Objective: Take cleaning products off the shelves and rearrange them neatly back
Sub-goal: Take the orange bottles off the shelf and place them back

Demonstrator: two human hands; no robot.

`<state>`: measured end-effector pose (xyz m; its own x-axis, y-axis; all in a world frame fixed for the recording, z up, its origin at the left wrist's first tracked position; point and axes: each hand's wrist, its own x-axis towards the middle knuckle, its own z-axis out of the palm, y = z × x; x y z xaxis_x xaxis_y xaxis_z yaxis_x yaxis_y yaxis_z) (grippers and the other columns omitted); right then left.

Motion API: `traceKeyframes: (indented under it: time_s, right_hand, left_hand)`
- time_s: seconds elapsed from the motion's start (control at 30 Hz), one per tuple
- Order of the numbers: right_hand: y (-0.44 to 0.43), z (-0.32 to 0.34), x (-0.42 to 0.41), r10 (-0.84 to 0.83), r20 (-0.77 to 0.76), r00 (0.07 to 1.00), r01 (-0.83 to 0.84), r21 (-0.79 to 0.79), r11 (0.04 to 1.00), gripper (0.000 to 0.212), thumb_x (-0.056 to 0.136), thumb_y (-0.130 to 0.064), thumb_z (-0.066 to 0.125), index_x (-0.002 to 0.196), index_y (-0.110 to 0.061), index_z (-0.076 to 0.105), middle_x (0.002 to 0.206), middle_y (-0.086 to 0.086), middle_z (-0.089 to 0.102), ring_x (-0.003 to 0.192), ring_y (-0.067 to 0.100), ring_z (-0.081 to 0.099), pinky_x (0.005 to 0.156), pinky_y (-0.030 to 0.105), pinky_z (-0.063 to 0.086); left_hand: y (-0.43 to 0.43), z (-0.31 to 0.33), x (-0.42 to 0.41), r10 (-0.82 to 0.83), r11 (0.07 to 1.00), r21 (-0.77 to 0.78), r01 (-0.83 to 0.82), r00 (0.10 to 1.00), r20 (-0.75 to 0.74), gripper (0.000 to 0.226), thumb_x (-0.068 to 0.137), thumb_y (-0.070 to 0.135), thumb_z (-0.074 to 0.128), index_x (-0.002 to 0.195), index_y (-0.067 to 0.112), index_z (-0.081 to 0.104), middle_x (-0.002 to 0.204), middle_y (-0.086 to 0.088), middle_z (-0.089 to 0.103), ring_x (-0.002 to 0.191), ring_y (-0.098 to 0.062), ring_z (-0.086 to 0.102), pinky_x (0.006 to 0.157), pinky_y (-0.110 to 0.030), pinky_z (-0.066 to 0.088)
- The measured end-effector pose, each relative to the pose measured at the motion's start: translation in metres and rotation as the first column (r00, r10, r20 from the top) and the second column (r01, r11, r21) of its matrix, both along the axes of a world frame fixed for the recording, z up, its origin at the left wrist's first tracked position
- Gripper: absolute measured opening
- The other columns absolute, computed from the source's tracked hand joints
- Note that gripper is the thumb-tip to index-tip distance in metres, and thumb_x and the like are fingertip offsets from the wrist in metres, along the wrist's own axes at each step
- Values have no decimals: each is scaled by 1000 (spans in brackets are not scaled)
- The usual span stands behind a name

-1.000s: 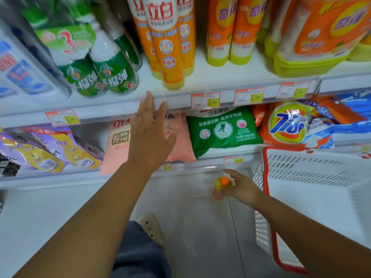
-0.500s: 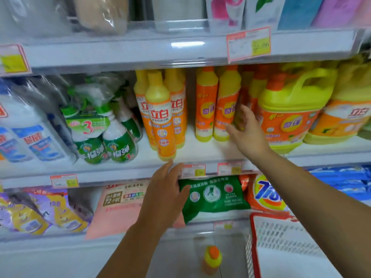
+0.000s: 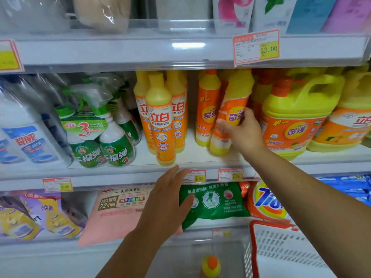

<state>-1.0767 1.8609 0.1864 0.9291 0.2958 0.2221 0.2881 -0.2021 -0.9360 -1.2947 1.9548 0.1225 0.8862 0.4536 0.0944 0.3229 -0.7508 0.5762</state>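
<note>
Middle shelf [image 3: 200, 157]: the right hand [image 3: 244, 133] grips an orange-and-yellow dish-soap bottle [image 3: 230, 109], fingers curled round its label, thumb at its left side. The bottle is tilted, top leaning right, base at the shelf surface; whether it touches cannot be told. Just to its left a matching bottle [image 3: 207, 109] stands upright, marked "400".

Further left stands a cluster of yellow-topped bottles [image 3: 162, 121] labelled "立白". Left of these is a wrapped pack of green spray bottles [image 3: 90, 137] bearing a large "3" and "POWERFUL OIL CLEANER". To the right of the held bottle stands a large yellow handled jug [image 3: 295, 117].

The left hand [image 3: 168, 199] is released, fingers straight, holding nothing, fingertips at the shelf's front edge beside a price tag [image 3: 197, 176] reading "3.50". A tag [image 3: 256, 48] on the shelf above reads "22.00".

Lower shelf: pink pouch [image 3: 116, 213] marked "72", green pouch [image 3: 212, 201], orange "Tide" bag [image 3: 267, 201].

A white basket [image 3: 281, 243] with red rim sits lower right. Just left of it, an orange-capped bottle [image 3: 210, 265] stands outside the basket.
</note>
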Motion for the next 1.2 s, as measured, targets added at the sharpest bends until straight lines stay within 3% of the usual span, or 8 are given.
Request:
traceKeyframes:
  time_s: [0.1, 0.17, 0.27, 0.43, 0.63, 0.77, 0.97, 1.2]
  right_hand:
    - [-23, 18, -40, 129, -82, 988, -124, 65, 990, 43, 80, -23, 81, 117, -20, 58, 110, -1, 71, 96, 15, 70, 86, 41, 58]
    - [-43, 22, -75, 214, -161, 964, -207, 60, 977, 40, 79, -22, 81, 113, -20, 61, 105, 1, 74, 92, 16, 72, 80, 39, 60]
    - [-75, 12, -127, 282, -295, 913, -266, 96, 959, 47, 73, -22, 85, 113, -18, 61, 98, 5, 76, 90, 23, 74, 82, 48, 60]
    - [-127, 15, -170, 347, -253, 903, -349, 36, 936, 49, 71, -45, 76, 114, -24, 62, 93, -16, 74, 88, 0, 70, 78, 21, 53]
    - [-166, 28, -154, 304, -301, 904, -227, 266, 937, 56, 88, -21, 65, 139, -33, 45, 81, -4, 74, 80, 10, 73, 62, 25, 58]
    - [-175, 16, -148, 294, -310, 904, -237, 208, 949, 52, 85, -27, 66, 136, -26, 53, 105, 15, 70, 90, 18, 73, 66, 26, 58]
    - [-181, 7, -136, 299, -290, 909, -242, 216, 946, 45, 88, -20, 64, 131, -26, 55, 104, 21, 59, 89, 20, 73, 70, 27, 59]
    - [-177, 3, -132, 328, -329, 885, -263, 227, 938, 54, 79, -26, 72, 130, -32, 54, 109, -2, 73, 93, 15, 74, 69, 31, 60]
  left_hand:
    - [-14, 12, -7, 4, 991, -135, 2, 999, 40, 68, 90, 58, 55, 149, 44, 24, 158, 20, 24, 143, -3, 25, 117, -32, 27]
    - [-32, 26, -15, -44, 915, -396, 79, 994, 96, 65, 79, 72, 58, 136, 66, 28, 147, 29, 38, 137, -1, 37, 113, -35, 35]
    - [-58, 36, -29, -95, 753, -634, 176, 983, 160, 54, 78, 52, 75, 122, 60, 45, 118, 31, 62, 112, 5, 60, 98, -26, 49]
    - [-92, 31, -55, -83, 757, -638, 137, 990, 115, 54, 76, 21, 83, 120, 39, 58, 104, 16, 71, 88, 2, 68, 68, -13, 52]
    - [-104, 18, -63, -197, 680, -717, 154, 980, 24, 51, 76, 21, 82, 120, 36, 59, 103, 17, 72, 91, -1, 69, 72, -16, 52]
    - [-107, 13, -54, -256, 662, -731, 164, 967, -15, 56, 77, 21, 82, 122, 40, 56, 105, 22, 71, 94, 2, 68, 75, -15, 54]
    - [-108, 4, -35, -286, 695, -702, 155, 956, -72, 62, 74, 32, 83, 124, 48, 51, 116, 19, 65, 107, -7, 64, 97, -39, 54]
    - [-123, 3, -30, -216, 757, -622, 199, 975, 49, 55, 74, 36, 83, 105, 58, 42, 102, 29, 58, 91, 9, 62, 75, -14, 53]
